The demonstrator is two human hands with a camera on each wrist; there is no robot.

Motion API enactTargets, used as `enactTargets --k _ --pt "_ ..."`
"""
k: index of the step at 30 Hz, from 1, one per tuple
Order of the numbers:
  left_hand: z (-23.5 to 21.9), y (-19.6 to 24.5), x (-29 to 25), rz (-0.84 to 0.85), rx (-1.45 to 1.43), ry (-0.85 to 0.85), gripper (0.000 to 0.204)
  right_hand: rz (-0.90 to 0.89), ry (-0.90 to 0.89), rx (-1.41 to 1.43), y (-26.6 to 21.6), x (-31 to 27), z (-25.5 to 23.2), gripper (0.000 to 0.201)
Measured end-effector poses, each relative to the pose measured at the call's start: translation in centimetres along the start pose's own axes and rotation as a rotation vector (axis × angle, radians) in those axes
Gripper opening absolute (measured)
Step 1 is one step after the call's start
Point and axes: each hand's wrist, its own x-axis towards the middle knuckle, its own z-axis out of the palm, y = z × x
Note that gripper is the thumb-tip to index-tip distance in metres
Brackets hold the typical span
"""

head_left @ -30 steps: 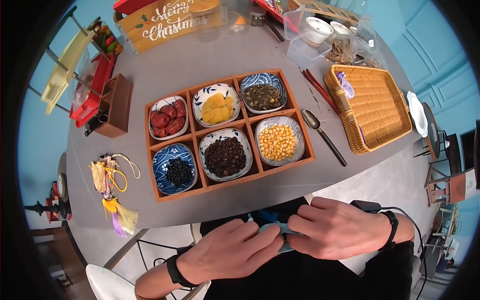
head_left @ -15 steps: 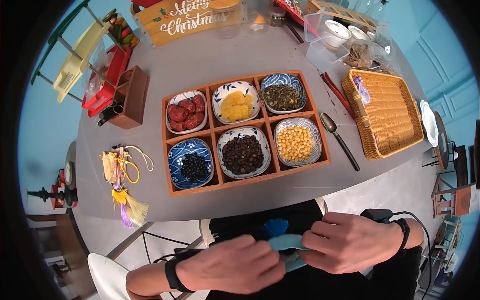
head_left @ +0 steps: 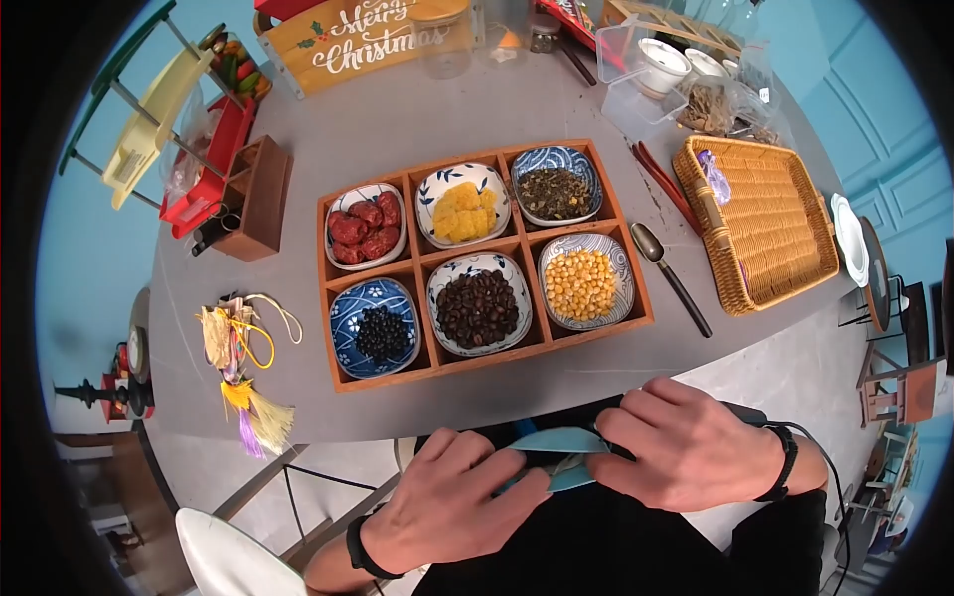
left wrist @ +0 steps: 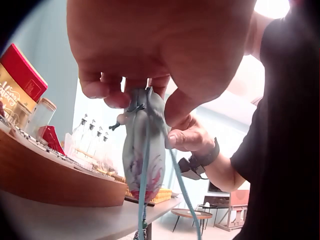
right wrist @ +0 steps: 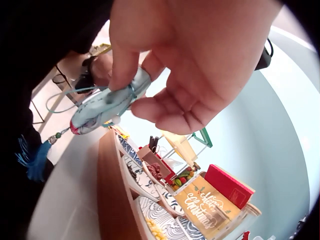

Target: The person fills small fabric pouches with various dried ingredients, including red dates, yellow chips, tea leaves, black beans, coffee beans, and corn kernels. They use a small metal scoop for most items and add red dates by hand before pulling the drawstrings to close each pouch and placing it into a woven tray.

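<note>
Over the lap, at the table's near edge, both hands hold a light-blue drawstring pouch (head_left: 558,442) by its mouth. The left hand (head_left: 452,502) pinches one side of the rim and the right hand (head_left: 686,447) the other, with the mouth parted between them. In the left wrist view the pouch body (left wrist: 144,155) hangs down, pale with pink markings near its bottom, and thin blue cords (left wrist: 180,177) dangle beside it. A blue tassel (right wrist: 36,157) hangs from its lower end in the right wrist view.
A divided wooden tray (head_left: 497,355) holds bowls of red dates (head_left: 366,230), corn kernels (head_left: 580,285), dark beans and other dry foods. Right of it lie a metal scoop (head_left: 671,280) and a wicker basket (head_left: 785,283). Tasselled sachets (head_left: 238,358) lie at left.
The hands have drawn slightly apart, and the pouch's mouth has gone from mostly covered by the fingers to visibly parted. The tassel seen half a second ago is now mostly hidden in the head view.
</note>
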Motion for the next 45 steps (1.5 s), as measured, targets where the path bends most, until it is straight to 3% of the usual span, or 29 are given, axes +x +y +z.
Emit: enactTargets --k 4,7,10,12,13,15,16,19,21,23,24,25,26,31,32,33,34,36,37,38,39,41,45 --pt "1.2 -0.2 -0.7 0.037 -0.026 0.147 0.026 0.020 0.115 -0.036 -0.3 0.7 0.3 0.013" --pt "1.5 0.1 -1.0 0.008 0.127 0.276 0.031 -0.003 0.136 -0.133 -0.4 1.2 0.8 0.013" --pt "1.9 0.2 -1.2 -0.127 0.164 0.363 0.033 0.013 0.097 -0.188 -0.9 1.6 1.0 0.013" --pt "2.5 0.0 -1.8 -0.167 0.085 0.400 0.054 0.024 0.083 -0.200 -1.1 1.8 0.8 0.013" --pt "3.3 -0.2 -1.8 -0.163 0.090 0.403 0.054 0.025 0.095 -0.219 -1.2 1.9 0.8 0.013" --pt "5.2 -0.4 -1.6 -0.165 -0.280 0.698 0.074 0.024 0.108 -0.239 -1.4 2.2 0.7 0.013" --pt "5.4 -0.9 -2.0 -0.210 -0.257 0.619 0.092 0.012 0.129 -0.208 -1.6 2.4 0.8 0.013" --pt "8.0 -3.2 -2.0 -0.264 -0.439 0.573 0.100 -0.008 0.184 -0.146 -2.5 3.1 1.3 0.015" --pt "9.2 -2.9 -2.0 -0.249 -0.569 0.614 0.092 -0.025 0.216 -0.133 -2.9 3.7 1.6 0.018" --pt "9.7 -2.2 -2.0 -0.346 -0.788 0.718 0.098 0.005 0.237 -0.039 -3.5 4.2 2.1 0.019" --pt "9.4 -1.8 -1.8 -0.403 -0.830 0.737 0.091 0.037 0.226 -0.024 -3.8 4.4 2.3 0.022" --pt "9.2 -2.1 -2.0 -0.406 -0.825 0.737 0.091 0.034 0.230 -0.020 -3.9 4.7 2.5 0.022" --pt "8.8 -2.6 -2.5 -0.426 -0.782 0.588 0.088 0.046 0.218 0.026 -3.9 5.0 2.8 0.022" --pt "8.7 -3.2 -3.0 -0.442 -0.668 0.601 0.078 0.022 0.172 0.176 -3.6 5.3 2.9 0.021" --pt "8.0 -3.4 -2.7 -0.445 -0.659 0.601 0.078 0.054 0.303 0.259 -3.5 5.0 2.9 0.022" --pt "7.0 -3.6 -2.3 -0.400 -0.389 0.568 0.075 0.086 0.434 0.342 -3.2 4.6 2.9 0.023" --pt "6.0 -3.6 -2.1 -0.352 -0.120 0.529 0.072 0.196 0.449 0.338 -1.9 2.6 2.7 0.030" --pt "4.2 -3.3 -2.5 -0.531 -0.072 0.415 0.066 0.322 0.476 0.371 -0.6 1.0 2.4 0.037" --pt "3.4 -3.4 -2.4 -0.590 -0.141 0.425 0.066 0.621 0.601 0.299 1.1 -1.9 4.2 0.032" --pt "2.9 -3.8 -2.6 -0.643 -0.298 0.411 0.068 0.778 0.624 0.292 1.8 -3.1 4.8 0.024" --pt "2.1 -3.9 -2.5 -0.644 -0.297 0.404 0.068 0.784 0.626 0.296 2.3 -4.0 5.3 0.024" --pt "-0.2 -3.6 -1.4 -0.702 -0.261 0.266 0.068 1.066 0.807 0.356 3.2 -5.5 6.3 0.017" --pt "-2.7 -4.9 1.2 -0.729 -0.101 0.031 0.064 1.180 0.919 0.379 4.9 -7.6 8.2 0.014"
